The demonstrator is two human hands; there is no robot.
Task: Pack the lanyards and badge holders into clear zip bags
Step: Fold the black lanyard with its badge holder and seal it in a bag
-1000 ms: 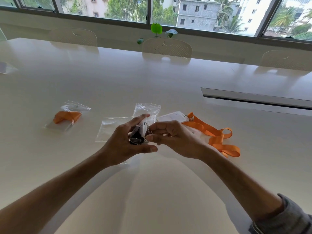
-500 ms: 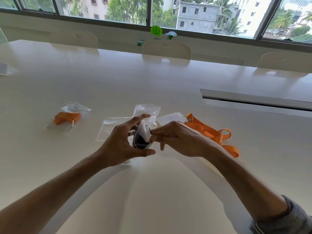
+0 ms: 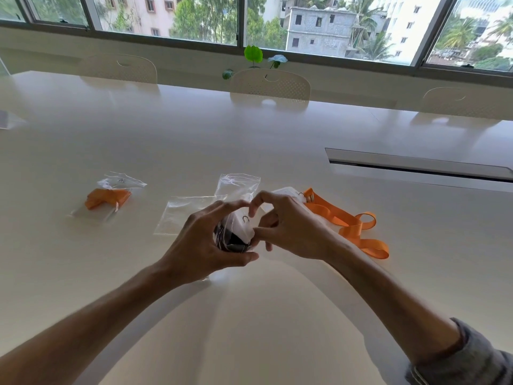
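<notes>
My left hand (image 3: 205,243) cups a clear zip bag (image 3: 236,232) that holds a rolled black lanyard and a white badge holder with a small metal hook. My right hand (image 3: 288,229) pinches the bag's right side, its fingers curled over the top. Behind my hands lie two empty clear zip bags (image 3: 191,215) (image 3: 238,186) flat on the white table (image 3: 249,140). To the right lies a loose orange lanyard (image 3: 349,223) clipped to a clear badge holder (image 3: 288,191), partly hidden by my right hand. At the left sits a packed bag with an orange lanyard (image 3: 109,197).
A long recessed cable slot (image 3: 416,165) runs across the table at the right. White chairs (image 3: 270,84) stand along the far edge under the windows, with a small green plant (image 3: 254,55) on the sill. A clear object (image 3: 8,120) sits at the far left edge.
The dark lanyard and badge holder have gone deeper into the clear bag between my hands. My right fingers shifted from pushing at the bundle to pinching the bag's side.
</notes>
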